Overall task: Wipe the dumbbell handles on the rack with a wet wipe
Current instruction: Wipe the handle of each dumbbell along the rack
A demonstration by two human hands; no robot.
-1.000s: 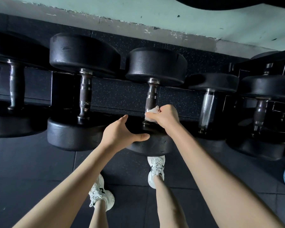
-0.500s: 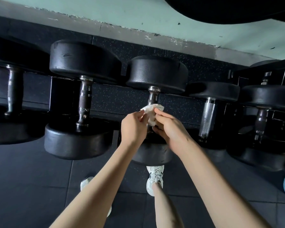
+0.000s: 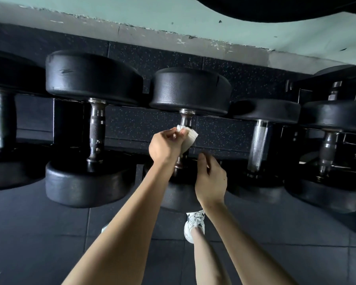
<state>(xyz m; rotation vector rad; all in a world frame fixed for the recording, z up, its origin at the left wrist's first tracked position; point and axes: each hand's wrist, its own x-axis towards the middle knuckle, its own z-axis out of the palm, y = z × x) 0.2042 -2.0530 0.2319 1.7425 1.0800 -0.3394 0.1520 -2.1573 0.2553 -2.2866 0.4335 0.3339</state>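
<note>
Several black dumbbells lie side by side on a low rack. My left hand [image 3: 166,145] grips a white wet wipe [image 3: 188,136] against the upper part of the middle dumbbell's metal handle [image 3: 185,120]. My right hand [image 3: 211,178] hovers just below and to the right with loosely curled fingers, holding nothing, over that dumbbell's near head [image 3: 177,196]. The lower part of this handle is partly hidden by both hands.
To the left stands a bigger dumbbell with a dark knurled handle [image 3: 96,130]; to the right one with a shiny handle [image 3: 257,145]. A pale wall [image 3: 173,19] runs behind the rack. My white shoe [image 3: 193,224] stands on the dark rubber floor below.
The wipe passed from my right hand to my left hand. My right hand let go and dropped lower right; my left hand now holds the wipe on the handle.
</note>
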